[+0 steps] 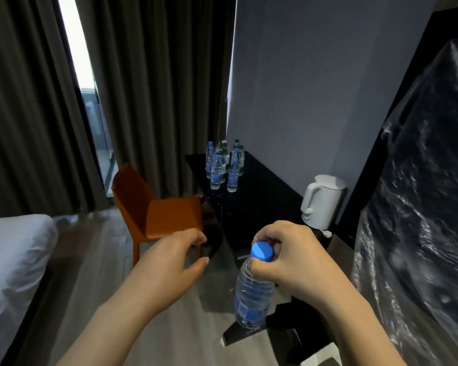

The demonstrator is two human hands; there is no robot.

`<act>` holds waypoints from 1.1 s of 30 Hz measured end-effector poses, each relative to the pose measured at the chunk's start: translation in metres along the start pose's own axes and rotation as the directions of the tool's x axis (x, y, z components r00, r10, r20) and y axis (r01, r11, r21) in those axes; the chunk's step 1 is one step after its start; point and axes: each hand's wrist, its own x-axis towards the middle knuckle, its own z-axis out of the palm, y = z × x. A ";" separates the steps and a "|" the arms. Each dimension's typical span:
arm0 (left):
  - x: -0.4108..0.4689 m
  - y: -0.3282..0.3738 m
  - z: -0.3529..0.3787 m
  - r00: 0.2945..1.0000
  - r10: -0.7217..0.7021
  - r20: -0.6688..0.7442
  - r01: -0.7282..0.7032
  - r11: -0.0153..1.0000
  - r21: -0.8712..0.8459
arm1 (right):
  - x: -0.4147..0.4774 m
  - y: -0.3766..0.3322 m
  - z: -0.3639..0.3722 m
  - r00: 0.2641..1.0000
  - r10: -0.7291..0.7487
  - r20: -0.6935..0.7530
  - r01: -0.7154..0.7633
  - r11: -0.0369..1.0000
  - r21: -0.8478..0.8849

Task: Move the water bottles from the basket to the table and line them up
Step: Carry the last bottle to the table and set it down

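My right hand (288, 262) grips bottle (251, 289) at neck, fingers curled under blue cap (261, 250); left hand (175, 262) holds nothing, fingers loosely curled; label (245, 310) blue, writing unreadable; other bottles (224, 165) grouped on table (257, 204).

— The bottle (251, 289)?
— Clear, with a blue cap (261, 250) and blue label (245, 309).
— And the bottles (224, 167) at the table's (262, 202) far end?
— Same blue on the front ones, green caps and labels behind. The table's glossy black.
— The rest?
— Orange chair (169, 215), white kettle (323, 204), white bed (13, 260), dark grey-brown curtains (159, 88), grey wood-grain floor (109, 249), pale grey wall (328, 88).
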 end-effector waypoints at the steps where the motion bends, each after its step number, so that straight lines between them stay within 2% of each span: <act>1: 0.016 -0.011 -0.005 1.000 0.006 0.002 -0.006 1.000 -0.003 | 0.016 -0.001 0.006 1.000 0.012 0.004 -0.012 1.000 0.002; 6: 0.088 -0.059 -0.015 0.998 0.041 0.048 -0.040 0.999 -0.023 | 0.088 -0.001 0.038 0.997 0.080 -0.019 -0.079 0.997 0.021; 12: 0.154 -0.108 -0.003 0.990 0.040 0.138 -0.033 0.998 -0.057 | 0.159 0.013 0.070 0.991 0.129 0.028 -0.130 0.991 0.040; 27: 0.364 -0.193 0.045 0.973 0.016 0.228 -0.028 0.998 0.053 | 0.359 0.118 0.120 0.974 0.217 0.069 -0.223 0.970 0.100; 33: 0.434 -0.221 0.067 0.932 -0.025 0.361 0.015 0.999 0.031 | 0.418 0.152 0.140 0.948 0.296 0.116 -0.307 0.948 0.088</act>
